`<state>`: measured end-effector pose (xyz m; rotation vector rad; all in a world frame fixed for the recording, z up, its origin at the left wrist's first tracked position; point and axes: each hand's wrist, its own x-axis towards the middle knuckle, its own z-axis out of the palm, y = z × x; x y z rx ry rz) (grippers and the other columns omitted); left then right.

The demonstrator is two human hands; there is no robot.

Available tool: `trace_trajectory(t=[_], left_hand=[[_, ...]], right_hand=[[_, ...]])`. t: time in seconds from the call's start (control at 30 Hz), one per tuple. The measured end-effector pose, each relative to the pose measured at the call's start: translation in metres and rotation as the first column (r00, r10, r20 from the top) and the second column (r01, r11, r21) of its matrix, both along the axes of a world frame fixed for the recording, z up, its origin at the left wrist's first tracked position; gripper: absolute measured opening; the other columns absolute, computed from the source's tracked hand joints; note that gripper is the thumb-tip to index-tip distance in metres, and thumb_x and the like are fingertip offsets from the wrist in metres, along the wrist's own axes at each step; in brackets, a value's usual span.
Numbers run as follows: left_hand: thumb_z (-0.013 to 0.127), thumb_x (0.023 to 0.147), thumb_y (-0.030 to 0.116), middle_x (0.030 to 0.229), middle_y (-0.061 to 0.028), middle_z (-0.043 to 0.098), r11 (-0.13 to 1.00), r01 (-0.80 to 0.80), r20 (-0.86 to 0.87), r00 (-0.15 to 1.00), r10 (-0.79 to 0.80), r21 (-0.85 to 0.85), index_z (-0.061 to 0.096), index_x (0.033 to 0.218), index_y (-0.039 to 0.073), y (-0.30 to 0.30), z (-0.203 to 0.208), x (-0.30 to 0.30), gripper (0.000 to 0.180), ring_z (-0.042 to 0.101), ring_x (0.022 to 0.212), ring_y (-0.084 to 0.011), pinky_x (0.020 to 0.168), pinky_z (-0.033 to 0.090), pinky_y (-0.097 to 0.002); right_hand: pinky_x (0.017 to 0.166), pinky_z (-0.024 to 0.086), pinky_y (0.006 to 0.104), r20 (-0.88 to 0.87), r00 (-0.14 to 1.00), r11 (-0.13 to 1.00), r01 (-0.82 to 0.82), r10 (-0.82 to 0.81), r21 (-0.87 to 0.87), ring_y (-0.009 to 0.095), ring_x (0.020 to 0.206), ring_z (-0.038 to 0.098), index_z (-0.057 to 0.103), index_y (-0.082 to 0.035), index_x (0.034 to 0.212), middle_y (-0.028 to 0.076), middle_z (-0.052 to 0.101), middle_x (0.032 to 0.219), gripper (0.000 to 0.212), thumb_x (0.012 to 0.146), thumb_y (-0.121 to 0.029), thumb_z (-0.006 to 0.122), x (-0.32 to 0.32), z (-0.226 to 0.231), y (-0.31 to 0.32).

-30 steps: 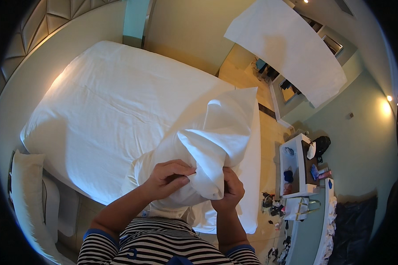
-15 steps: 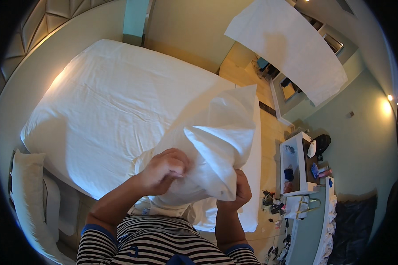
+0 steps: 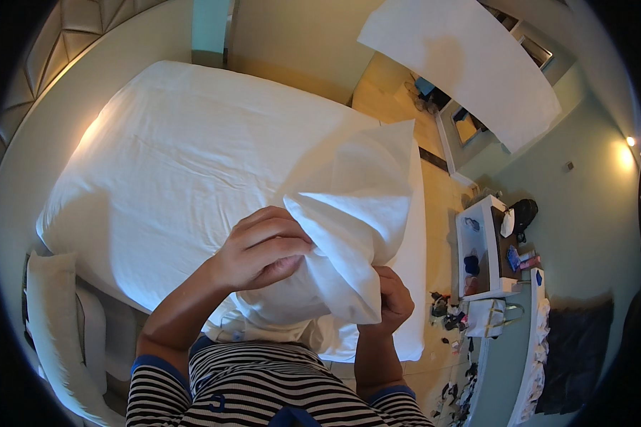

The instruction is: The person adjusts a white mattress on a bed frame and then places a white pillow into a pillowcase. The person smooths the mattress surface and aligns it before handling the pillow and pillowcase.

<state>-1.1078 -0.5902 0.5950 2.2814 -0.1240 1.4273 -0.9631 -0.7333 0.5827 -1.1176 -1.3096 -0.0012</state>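
In front of my body I have a bunched white cloth (image 3: 360, 220) that looks like a pillowcase, rising to a pointed corner on its far side. My left hand (image 3: 267, 249) pinches its near-left edge, with the fingers bent together over the fabric. On the other side, my right hand (image 3: 394, 302) grips the lower right edge, and folds hide part of its fingers. A cream, padded bulk (image 3: 256, 313), perhaps a pillow, shows below the cloth against my waist. Behind all this spreads the bed (image 3: 192, 142) with its smooth white sheet.
At the lower left, a white pillow (image 3: 53, 313) leans on a chair-like seat. To the right stand a white shelf unit (image 3: 477, 249) and a white bag (image 3: 486, 318), with several shoes (image 3: 445, 313) on the floor. A large white panel (image 3: 463, 64) hangs at the upper right.
My left hand has moved slightly up and right onto the cloth's edge, its fingers now closed on the fabric. The cloth's folded edge has shifted left; my right hand keeps its grip.
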Motion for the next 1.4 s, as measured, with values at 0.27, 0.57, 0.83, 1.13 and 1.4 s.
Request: trace_trajectory(t=[0.27, 0.57, 0.83, 1.13, 1.4], left_hand=[[0.046, 0.069, -0.006, 0.080, -0.0138, 0.053, 0.953, 0.055, 0.150, 0.989, -0.010, -0.297, 0.051, 0.075, 0.003, -0.002, -0.027, -0.003, 0.012, 0.051, 0.073, -0.0253, 0.068, 0.043, -0.0327], [0.064, 0.069, 0.017, 0.062, -0.0049, 0.054, 0.981, 0.140, -0.174, 0.978, -0.116, 0.133, 0.054, 0.065, 0.003, -0.001, -0.019, -0.022, 0.017, 0.048, 0.048, -0.0199, 0.041, 0.036, -0.0283], [0.066, 0.067, 0.014, 0.085, -0.0083, 0.053, 0.946, -0.063, -0.370, 0.927, -0.062, -0.317, 0.060, 0.086, 0.005, -0.034, -0.054, -0.024, 0.022, 0.056, 0.060, -0.0187, 0.053, 0.047, -0.0269], [0.074, 0.058, 0.012, 0.096, -0.0131, 0.049, 0.947, -0.134, -0.110, 0.988, 0.106, -0.292, 0.054, 0.101, 0.003, -0.031, -0.021, 0.000, 0.048, 0.054, 0.072, -0.0211, 0.060, 0.045, -0.0259], [0.072, 0.055, -0.004, 0.094, -0.0128, 0.050, 0.897, -0.006, 0.054, 0.998, 0.033, -0.442, 0.048, 0.098, 0.003, -0.035, -0.020, 0.012, 0.050, 0.054, 0.080, -0.0191, 0.067, 0.044, -0.0255]], right_hand=[[0.056, 0.043, 0.0233, 0.086, 0.966, 0.969, 0.243, -0.245, 0.037, 0.014, 0.062, 0.054, 0.055, 0.002, 0.073, 0.012, 0.058, 0.072, 0.013, 0.066, -0.001, 0.065, -0.011, 0.007, 0.000], [0.046, 0.037, 0.0180, -0.056, 0.912, 0.910, 0.410, -0.406, 0.069, 0.011, 0.058, 0.049, 0.054, 0.001, 0.075, 0.011, 0.055, 0.075, 0.016, 0.064, 0.012, 0.054, 0.001, 0.000, 0.003], [0.045, 0.039, 0.0192, -0.037, 0.986, 0.979, 0.167, -0.164, 0.114, 0.012, 0.055, 0.050, 0.054, 0.002, 0.076, 0.011, 0.057, 0.071, 0.017, 0.060, 0.008, 0.057, -0.004, -0.001, 0.005], [0.053, 0.045, 0.0228, 0.068, 0.997, 0.997, 0.030, -0.035, 0.071, 0.017, 0.061, 0.056, 0.056, 0.003, 0.079, 0.015, 0.058, 0.076, 0.019, 0.062, 0.010, 0.059, -0.016, 0.007, 0.010], [0.054, 0.045, 0.0247, 0.104, 0.993, 0.996, 0.050, -0.057, 0.075, 0.019, 0.061, 0.056, 0.056, 0.003, 0.080, 0.014, 0.057, 0.075, 0.015, 0.066, 0.008, 0.059, -0.010, 0.005, 0.015]])
